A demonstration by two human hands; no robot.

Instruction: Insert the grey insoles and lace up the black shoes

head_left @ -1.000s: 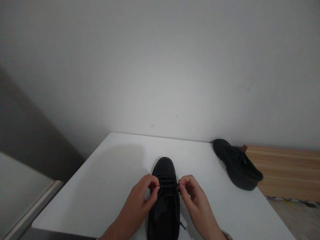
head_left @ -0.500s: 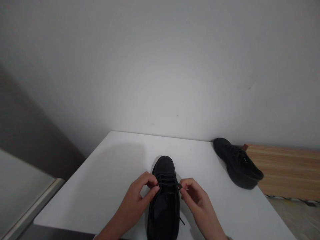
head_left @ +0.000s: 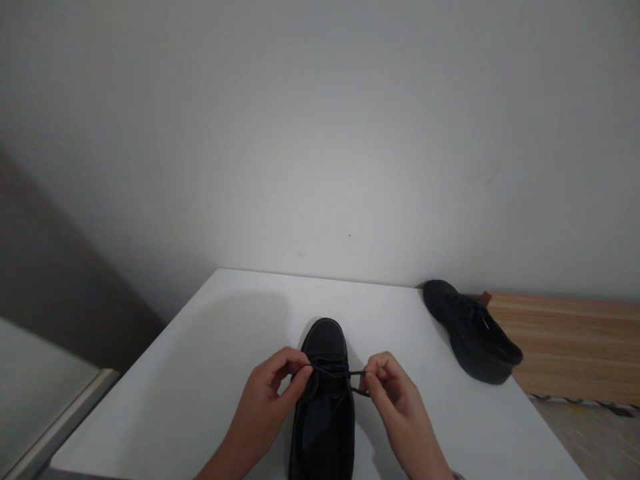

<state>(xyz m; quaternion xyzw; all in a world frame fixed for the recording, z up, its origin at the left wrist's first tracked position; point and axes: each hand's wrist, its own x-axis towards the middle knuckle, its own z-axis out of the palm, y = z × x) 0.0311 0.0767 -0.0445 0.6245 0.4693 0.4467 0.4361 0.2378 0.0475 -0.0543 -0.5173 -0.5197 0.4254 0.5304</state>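
A black lace-up shoe (head_left: 325, 337) rests on the white table, its toe pointing away from me and its heel cut off by the lower edge of the view. On its left side, my left hand (head_left: 270, 400) pinches a black shoelace between thumb and forefinger, close to the eyelets. My right hand (head_left: 395, 407), just off the shoe's right side, is closed on another part of the shoelace (head_left: 357, 373). Two strands stretch from the shoe to these right fingers. The lacing crosses the shoe between both hands.
Another black shoe (head_left: 470, 333) stands at the table's right edge near the wall. The white table (head_left: 200, 360) meets a plain wall (head_left: 320, 167) at the back. Beyond the right edge are a wooden board (head_left: 575, 340) and the floor. A pale panel (head_left: 45, 387) stands at the left.
My right hand has drawn the shoelace out to the right, so its strands now span a gap beside the shoe. The view has shifted slightly.
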